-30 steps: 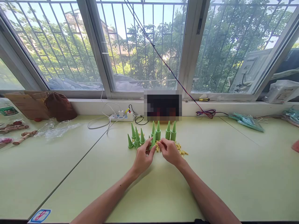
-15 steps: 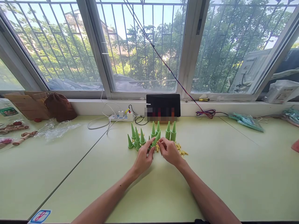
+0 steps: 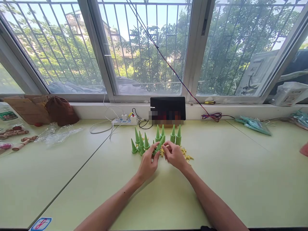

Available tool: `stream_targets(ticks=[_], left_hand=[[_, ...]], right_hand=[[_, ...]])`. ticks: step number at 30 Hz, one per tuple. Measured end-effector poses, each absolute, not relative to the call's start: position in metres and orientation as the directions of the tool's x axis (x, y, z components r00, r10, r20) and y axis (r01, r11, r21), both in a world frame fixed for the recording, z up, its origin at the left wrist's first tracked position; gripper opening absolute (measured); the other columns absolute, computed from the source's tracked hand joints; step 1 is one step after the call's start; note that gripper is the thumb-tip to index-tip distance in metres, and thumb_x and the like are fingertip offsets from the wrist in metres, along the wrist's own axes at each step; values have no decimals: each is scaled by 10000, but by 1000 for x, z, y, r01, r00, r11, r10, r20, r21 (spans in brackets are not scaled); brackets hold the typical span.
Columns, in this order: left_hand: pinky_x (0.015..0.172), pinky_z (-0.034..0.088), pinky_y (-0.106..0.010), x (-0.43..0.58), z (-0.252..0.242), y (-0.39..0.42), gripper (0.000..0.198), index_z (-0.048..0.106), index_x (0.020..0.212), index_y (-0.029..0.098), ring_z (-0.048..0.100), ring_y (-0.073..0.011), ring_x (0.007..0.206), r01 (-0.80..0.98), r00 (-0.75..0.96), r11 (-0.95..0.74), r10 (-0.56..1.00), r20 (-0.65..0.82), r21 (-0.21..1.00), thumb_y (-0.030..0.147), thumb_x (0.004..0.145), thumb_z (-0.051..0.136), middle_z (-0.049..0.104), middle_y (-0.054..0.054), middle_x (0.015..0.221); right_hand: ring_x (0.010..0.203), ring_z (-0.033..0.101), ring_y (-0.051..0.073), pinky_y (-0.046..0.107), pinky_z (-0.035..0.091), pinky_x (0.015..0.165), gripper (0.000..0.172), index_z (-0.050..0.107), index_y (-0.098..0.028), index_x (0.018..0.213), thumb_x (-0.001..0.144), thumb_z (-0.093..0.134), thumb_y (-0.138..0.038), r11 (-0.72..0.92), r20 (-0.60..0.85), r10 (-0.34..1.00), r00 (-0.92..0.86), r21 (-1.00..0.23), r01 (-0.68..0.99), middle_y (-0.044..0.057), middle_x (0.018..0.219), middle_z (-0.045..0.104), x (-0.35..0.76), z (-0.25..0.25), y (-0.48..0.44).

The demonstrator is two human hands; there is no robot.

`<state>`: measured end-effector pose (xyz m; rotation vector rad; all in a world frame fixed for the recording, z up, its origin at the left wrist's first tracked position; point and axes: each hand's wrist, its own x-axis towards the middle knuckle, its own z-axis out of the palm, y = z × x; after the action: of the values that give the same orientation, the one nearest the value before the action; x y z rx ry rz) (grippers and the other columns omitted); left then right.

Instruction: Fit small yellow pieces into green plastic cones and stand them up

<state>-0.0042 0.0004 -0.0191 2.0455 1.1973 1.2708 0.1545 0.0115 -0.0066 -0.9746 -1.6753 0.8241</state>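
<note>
My left hand (image 3: 149, 158) is closed around a green cone-topped piece (image 3: 160, 143), which tilts up to the right. Close beside it, the fingers of my right hand (image 3: 175, 155) are pinched together at the piece's side; whatever they hold is too small or hidden to make out. Small yellow pieces (image 3: 188, 157) lie loose on the table by my right hand, and a few more show between my hands. Several green cones (image 3: 141, 141) stand upright left of my hands. Behind my hands are more upright cones on cylindrical bases (image 3: 178, 138).
A dark tablet (image 3: 167, 109) leans at the back, near a white power strip (image 3: 125, 121) with cables. Wooden pieces (image 3: 20, 146), clear plastic wrap (image 3: 56, 132) and a brown bag (image 3: 61, 110) lie at left. A teal plastic packet (image 3: 253, 125) sits at back right.
My hands stay in almost the same place. The right fingers have shifted very slightly at the side of the green piece; the view has moved a touch.
</note>
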Motion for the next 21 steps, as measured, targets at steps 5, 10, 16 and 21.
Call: stream_targets(ticks=[5,10,16,21], left_hand=[[644,522,-244,-2,-14,-2,363,514,1275,203,632,-169,851,497,140,-526,833,535,690,323,934,482,639,-89,1032],[621,521,-243,-1,-12,-2,354,517,1260,201,630,-141,744,511,99,-515,831,548,688,326,930,489,628,-76,995],[591,516,-230,1,-10,-3,344,511,1254,208,619,-133,722,497,106,-530,823,558,687,320,930,486,622,-64,965],[589,514,-228,1,-10,-4,326,517,1233,207,614,-124,695,490,95,-545,809,579,680,313,925,495,627,-60,957]], right_hand=[[512,485,120,230,380,504,169,536,-197,892,934,480,-351,518,498,855,-147,-804,292,-25,605,549,154,-9,13],[562,498,113,227,386,512,148,552,-187,987,908,524,-309,565,543,824,-163,-764,311,12,759,606,155,-9,11],[577,512,113,230,408,516,167,560,-188,1016,900,545,-306,577,555,815,-165,-752,318,28,825,617,155,-7,10],[587,512,117,236,415,523,170,567,-190,1017,897,556,-310,591,569,804,-170,-735,333,37,864,626,155,-8,11]])
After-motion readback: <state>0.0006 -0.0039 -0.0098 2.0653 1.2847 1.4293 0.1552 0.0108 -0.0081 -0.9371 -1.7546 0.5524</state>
